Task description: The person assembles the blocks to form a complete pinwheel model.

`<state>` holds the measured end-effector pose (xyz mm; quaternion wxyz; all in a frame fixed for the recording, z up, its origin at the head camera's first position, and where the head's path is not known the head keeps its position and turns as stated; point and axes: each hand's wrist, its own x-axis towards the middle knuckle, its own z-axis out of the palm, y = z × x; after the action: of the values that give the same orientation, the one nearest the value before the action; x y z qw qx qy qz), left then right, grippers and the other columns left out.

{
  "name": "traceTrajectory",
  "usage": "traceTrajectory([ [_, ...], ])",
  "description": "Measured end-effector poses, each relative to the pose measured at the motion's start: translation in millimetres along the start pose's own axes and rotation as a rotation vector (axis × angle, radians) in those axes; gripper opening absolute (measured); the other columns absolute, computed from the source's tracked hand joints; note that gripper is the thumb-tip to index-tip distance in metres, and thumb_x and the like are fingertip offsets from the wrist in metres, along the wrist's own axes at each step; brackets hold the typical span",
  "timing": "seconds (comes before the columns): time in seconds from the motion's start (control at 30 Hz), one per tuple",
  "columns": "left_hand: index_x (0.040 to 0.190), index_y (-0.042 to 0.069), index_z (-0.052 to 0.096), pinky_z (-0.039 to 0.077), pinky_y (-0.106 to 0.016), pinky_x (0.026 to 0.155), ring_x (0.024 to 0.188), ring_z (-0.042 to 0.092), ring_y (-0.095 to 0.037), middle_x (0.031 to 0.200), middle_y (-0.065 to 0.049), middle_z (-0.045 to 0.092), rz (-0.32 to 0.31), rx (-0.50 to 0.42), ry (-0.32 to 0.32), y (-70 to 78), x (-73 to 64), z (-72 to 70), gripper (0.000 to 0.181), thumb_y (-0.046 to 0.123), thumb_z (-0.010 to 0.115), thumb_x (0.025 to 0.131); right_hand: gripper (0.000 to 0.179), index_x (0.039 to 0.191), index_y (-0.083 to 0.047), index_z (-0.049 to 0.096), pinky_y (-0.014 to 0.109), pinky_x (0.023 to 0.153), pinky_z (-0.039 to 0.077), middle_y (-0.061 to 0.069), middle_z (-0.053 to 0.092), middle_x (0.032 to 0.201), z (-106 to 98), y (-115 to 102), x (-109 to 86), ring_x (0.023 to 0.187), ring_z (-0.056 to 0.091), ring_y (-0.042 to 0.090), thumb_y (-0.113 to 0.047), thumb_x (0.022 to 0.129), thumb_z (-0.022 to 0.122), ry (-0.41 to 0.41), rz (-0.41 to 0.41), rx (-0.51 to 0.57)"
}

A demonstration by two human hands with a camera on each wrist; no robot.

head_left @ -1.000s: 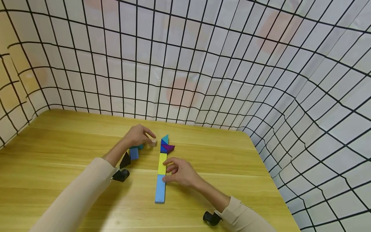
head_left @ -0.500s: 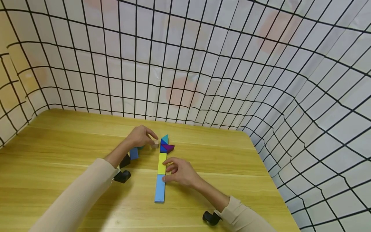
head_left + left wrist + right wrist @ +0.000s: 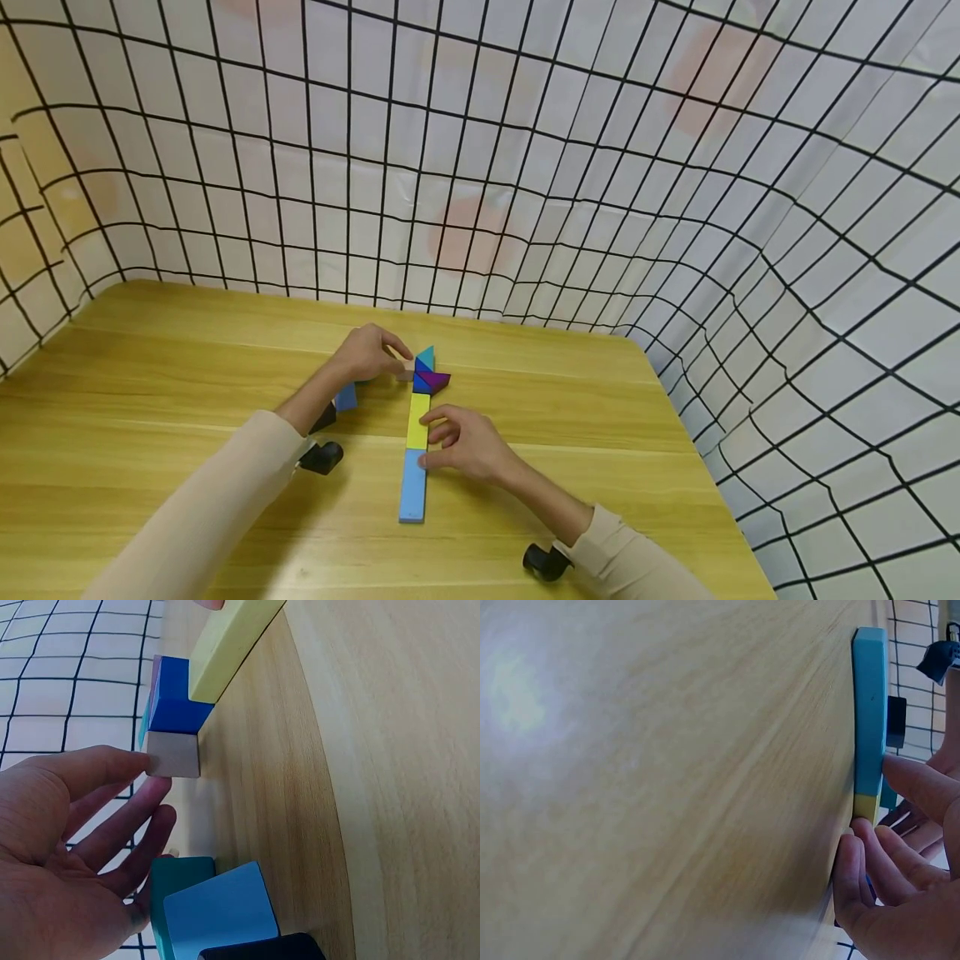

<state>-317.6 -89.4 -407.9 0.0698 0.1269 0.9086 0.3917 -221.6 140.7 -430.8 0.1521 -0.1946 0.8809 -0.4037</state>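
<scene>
My left hand pinches a small pale wooden block at its end. In the left wrist view that block sits flush against a dark blue block. The dark blue block belongs to a row on the table, with a turquoise triangular block at the far end and a purple block jutting right. Nearer along the row lie a yellow block and a long light blue block. My right hand rests its thumb on the light blue block and its fingertips on the yellow one.
Beneath the left wrist stand a blue block, a teal block and a black block, partly hidden by the arm in the head view. A white sheet with a black grid rises behind the wooden table.
My left hand has moved the pale block rightward, from a gap away up against the dark blue block. The right hand has stayed in place on the row.
</scene>
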Motion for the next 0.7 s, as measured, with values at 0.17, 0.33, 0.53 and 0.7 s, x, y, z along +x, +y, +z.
traceTrajectory([
  [0.17, 0.104, 0.010, 0.080, 0.046, -0.028, 0.065, 0.077, 0.058, -0.018, 0.096, -0.007, 0.076, -0.004, 0.004, 0.007, 0.1, 0.4, 0.9, 0.018, 0.015, 0.077, 0.087, 0.048, 0.124, -0.012, 0.067, 0.038, 0.086, 0.055, 0.005, 0.074, 0.107, 0.5, 0.3, 0.2, 0.097, 0.066, 0.020, -0.021, 0.081, 0.086, 0.001, 0.002, 0.000],
  [0.33, 0.104, 0.009, 0.080, 0.045, -0.028, 0.065, 0.076, 0.057, -0.018, 0.097, -0.008, 0.076, -0.001, 0.000, 0.009, -0.3, 0.5, 0.5, 0.018, 0.015, 0.076, 0.087, 0.048, 0.124, -0.012, 0.067, 0.038, 0.086, 0.055, 0.005, 0.074, 0.107, 0.1, -0.2, 0.0, 0.097, 0.066, 0.020, -0.021, 0.081, 0.086, 0.001, 0.002, -0.001],
  [0.53, 0.104, 0.009, 0.080, 0.045, -0.028, 0.064, 0.076, 0.056, -0.018, 0.096, -0.008, 0.075, -0.005, -0.005, 0.008, -1.2, 1.4, 1.0, 0.018, 0.015, 0.077, 0.088, 0.048, 0.124, -0.012, 0.067, 0.037, 0.086, 0.056, 0.005, 0.074, 0.107, -0.1, -0.7, 0.1, 0.097, 0.067, 0.020, -0.021, 0.081, 0.086, 0.001, 0.001, -0.010],
  [0.7, 0.104, 0.010, 0.081, 0.044, -0.028, 0.065, 0.075, 0.055, -0.018, 0.093, -0.007, 0.076, -0.009, -0.006, 0.007, -0.5, 0.8, 0.4, 0.018, 0.016, 0.077, 0.087, 0.048, 0.124, -0.012, 0.067, 0.038, 0.087, 0.055, 0.005, 0.074, 0.107, 0.4, -1.1, 0.1, 0.097, 0.066, 0.020, -0.021, 0.081, 0.086, 0.003, 0.007, -0.011],
])
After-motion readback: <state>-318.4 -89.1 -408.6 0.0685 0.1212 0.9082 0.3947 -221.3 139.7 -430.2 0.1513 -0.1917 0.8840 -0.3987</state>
